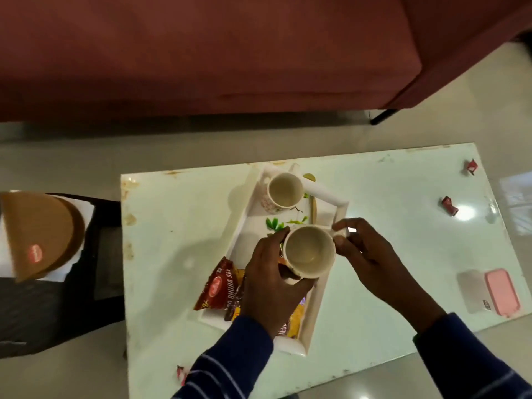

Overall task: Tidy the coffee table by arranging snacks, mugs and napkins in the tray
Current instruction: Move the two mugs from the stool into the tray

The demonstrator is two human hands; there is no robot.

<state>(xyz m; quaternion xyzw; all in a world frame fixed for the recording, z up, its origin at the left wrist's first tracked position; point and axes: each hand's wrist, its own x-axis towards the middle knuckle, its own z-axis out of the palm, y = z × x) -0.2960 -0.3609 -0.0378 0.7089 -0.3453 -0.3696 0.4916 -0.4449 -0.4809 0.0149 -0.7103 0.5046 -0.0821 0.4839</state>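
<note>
White tray point(331, 200) sits angled on the pale coffee table point(388, 254). Both hands grip one cream mug point(309, 251) over the tray's middle: left hand point(273, 279) wrapped around its side, right hand point(364, 250) pinching the handle. Second mug point(285, 192) stands upright in the tray's far end. Snack packets point(221, 287) lie in the tray's near end. Two red candies point(449, 205) lie well right of the tray.
</note>
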